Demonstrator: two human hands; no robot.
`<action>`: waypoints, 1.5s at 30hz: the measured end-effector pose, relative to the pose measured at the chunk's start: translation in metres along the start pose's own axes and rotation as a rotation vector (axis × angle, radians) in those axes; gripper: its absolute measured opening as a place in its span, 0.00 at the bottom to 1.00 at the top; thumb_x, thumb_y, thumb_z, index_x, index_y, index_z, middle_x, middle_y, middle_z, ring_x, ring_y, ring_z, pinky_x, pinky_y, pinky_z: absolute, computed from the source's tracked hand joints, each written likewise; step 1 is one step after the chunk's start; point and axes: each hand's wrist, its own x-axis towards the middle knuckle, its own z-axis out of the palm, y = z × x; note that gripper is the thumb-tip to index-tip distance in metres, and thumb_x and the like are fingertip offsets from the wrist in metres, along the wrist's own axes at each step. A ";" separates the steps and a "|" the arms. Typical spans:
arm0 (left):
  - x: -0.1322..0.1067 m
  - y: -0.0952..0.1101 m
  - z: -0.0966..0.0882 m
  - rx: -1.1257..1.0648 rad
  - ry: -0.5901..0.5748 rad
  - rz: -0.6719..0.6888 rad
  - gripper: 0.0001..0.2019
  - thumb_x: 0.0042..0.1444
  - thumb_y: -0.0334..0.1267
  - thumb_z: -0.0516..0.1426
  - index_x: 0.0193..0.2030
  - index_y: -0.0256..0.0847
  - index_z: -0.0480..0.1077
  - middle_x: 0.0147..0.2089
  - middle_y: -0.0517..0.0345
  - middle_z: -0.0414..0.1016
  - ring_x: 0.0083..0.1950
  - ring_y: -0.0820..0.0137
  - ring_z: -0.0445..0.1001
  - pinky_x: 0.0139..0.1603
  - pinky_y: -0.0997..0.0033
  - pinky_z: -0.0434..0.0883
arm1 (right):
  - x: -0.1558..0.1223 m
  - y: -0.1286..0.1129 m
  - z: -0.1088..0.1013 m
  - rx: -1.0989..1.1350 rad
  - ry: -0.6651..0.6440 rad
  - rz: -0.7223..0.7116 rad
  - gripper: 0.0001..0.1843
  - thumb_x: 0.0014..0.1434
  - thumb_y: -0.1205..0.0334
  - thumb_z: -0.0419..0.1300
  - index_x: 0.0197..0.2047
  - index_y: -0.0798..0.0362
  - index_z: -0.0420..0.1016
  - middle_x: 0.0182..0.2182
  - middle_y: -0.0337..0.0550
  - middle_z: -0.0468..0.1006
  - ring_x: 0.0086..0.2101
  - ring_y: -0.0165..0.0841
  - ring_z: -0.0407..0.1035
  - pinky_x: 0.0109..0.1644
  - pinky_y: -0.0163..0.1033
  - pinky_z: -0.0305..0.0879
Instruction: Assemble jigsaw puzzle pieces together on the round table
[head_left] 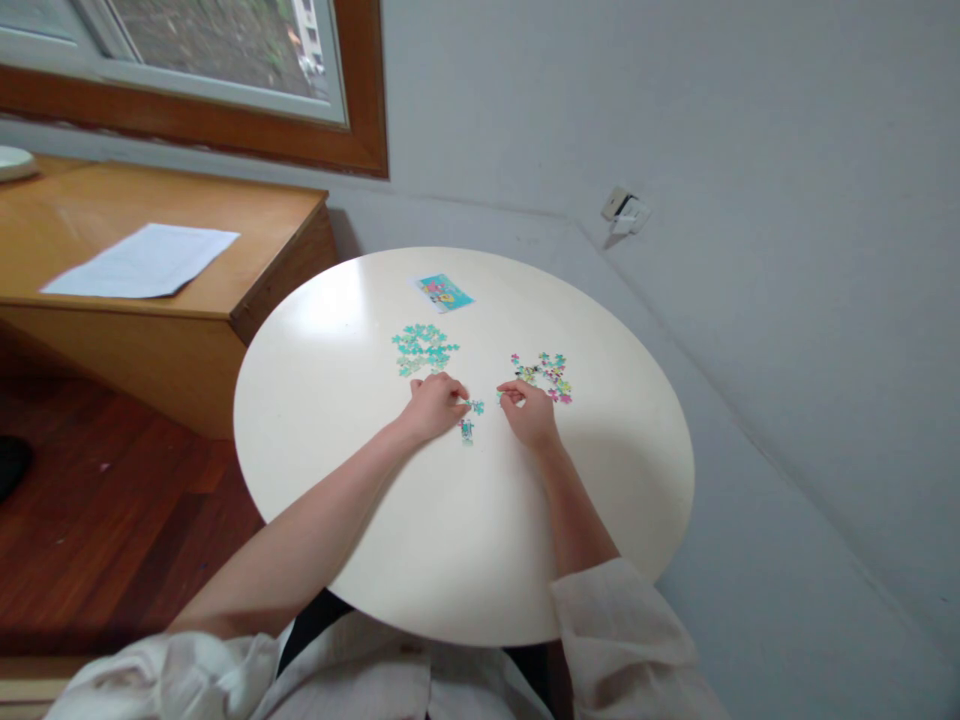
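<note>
My left hand (436,407) is closed in a pinch at the left edge of a few teal jigsaw puzzle pieces (475,407). Just below these lies a short joined strip of puzzle pieces (468,432). My right hand (531,412), also pinched, is a little to the right, with a bit of a small teal puzzle piece showing at its fingertips. Beyond my left hand spreads a loose group of mostly teal pieces (424,348). Past my right hand lies another group, in pink, yellow and green (556,378), partly hidden by the hand.
A colourful picture card (444,293) lies toward the far side of the round white table (442,540). To the left stands a wooden desk (285,215) with white paper (146,262) on it. The wall with a socket (626,212) borders the table on the right.
</note>
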 end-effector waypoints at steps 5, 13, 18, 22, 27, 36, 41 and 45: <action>0.000 -0.002 0.002 -0.029 0.011 0.002 0.06 0.48 0.37 0.58 0.33 0.41 0.74 0.37 0.54 0.73 0.45 0.62 0.69 0.49 0.59 0.58 | 0.000 0.002 0.001 -0.006 -0.005 -0.003 0.11 0.46 0.66 0.51 0.29 0.51 0.74 0.26 0.41 0.78 0.27 0.32 0.70 0.38 0.39 0.68; -0.002 0.002 0.003 -0.197 0.057 0.005 0.08 0.51 0.39 0.56 0.33 0.40 0.75 0.31 0.57 0.75 0.34 0.69 0.71 0.44 0.66 0.62 | -0.001 -0.006 0.006 0.402 -0.088 0.086 0.10 0.46 0.57 0.59 0.31 0.53 0.73 0.28 0.44 0.78 0.28 0.35 0.73 0.35 0.41 0.71; 0.000 0.002 0.007 -0.355 0.099 0.009 0.11 0.53 0.40 0.54 0.33 0.38 0.76 0.26 0.59 0.75 0.27 0.73 0.68 0.33 0.72 0.64 | -0.005 -0.016 0.010 0.573 -0.134 0.099 0.14 0.41 0.52 0.65 0.29 0.53 0.72 0.25 0.42 0.77 0.27 0.35 0.73 0.36 0.41 0.72; 0.002 0.001 0.008 -0.468 0.124 0.017 0.09 0.51 0.37 0.55 0.31 0.36 0.75 0.23 0.60 0.73 0.25 0.74 0.67 0.28 0.75 0.63 | -0.008 -0.019 0.014 0.642 -0.170 0.103 0.14 0.40 0.53 0.67 0.27 0.53 0.72 0.24 0.40 0.77 0.27 0.33 0.73 0.36 0.40 0.71; 0.005 -0.001 0.008 -0.572 0.168 0.024 0.06 0.48 0.33 0.56 0.27 0.35 0.73 0.22 0.60 0.72 0.25 0.75 0.66 0.28 0.76 0.62 | -0.008 -0.017 0.016 0.596 -0.178 0.070 0.11 0.44 0.54 0.64 0.29 0.53 0.73 0.24 0.40 0.77 0.27 0.33 0.73 0.36 0.40 0.71; 0.011 -0.012 0.011 -0.671 0.246 -0.031 0.05 0.46 0.35 0.57 0.24 0.36 0.71 0.19 0.63 0.67 0.23 0.75 0.64 0.26 0.75 0.61 | -0.006 -0.001 0.007 -0.008 -0.143 -0.225 0.08 0.49 0.65 0.59 0.35 0.53 0.76 0.32 0.45 0.77 0.33 0.34 0.70 0.43 0.42 0.65; 0.013 -0.016 0.015 -0.691 0.269 -0.039 0.05 0.46 0.35 0.57 0.24 0.36 0.71 0.20 0.63 0.68 0.23 0.75 0.64 0.26 0.74 0.62 | -0.007 0.005 0.009 -0.142 -0.186 -0.248 0.10 0.53 0.63 0.59 0.40 0.51 0.76 0.35 0.45 0.77 0.38 0.35 0.69 0.45 0.42 0.63; 0.014 -0.017 0.017 -0.691 0.281 -0.034 0.05 0.46 0.35 0.56 0.27 0.36 0.72 0.22 0.61 0.70 0.24 0.74 0.66 0.28 0.74 0.63 | -0.008 0.005 0.010 -0.201 -0.211 -0.231 0.10 0.53 0.61 0.60 0.40 0.50 0.76 0.37 0.45 0.76 0.41 0.36 0.69 0.48 0.44 0.60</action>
